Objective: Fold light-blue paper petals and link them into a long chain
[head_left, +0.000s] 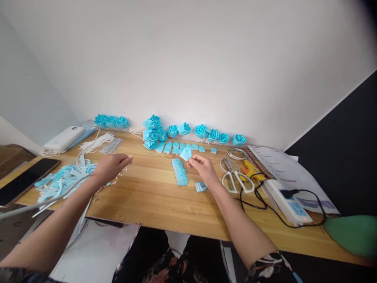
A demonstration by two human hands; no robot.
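My right hand (203, 167) pinches a light-blue petal piece (185, 153) between thumb and fingertips, over the middle of the table. Below it lies a fanned row of overlapping blue petals (180, 173), with a small folded blue piece (200, 187) to the right. Several cut petals (176, 147) stand in rows just behind. My left hand (111, 167) is closed in a pinch above the table's left part, near a heap of blue and white scraps (64, 181). Something tiny and pale shows at its fingertips, too small to name.
Finished blue flowers (201, 131) line the wall. To the right are white-handled scissors (238, 181), a yellow glue gun (252, 170), a power strip (290, 202) with black cable and a printed sheet (282, 167). A phone (28, 181), power bank (63, 139) and wire stems (112, 146) lie left.
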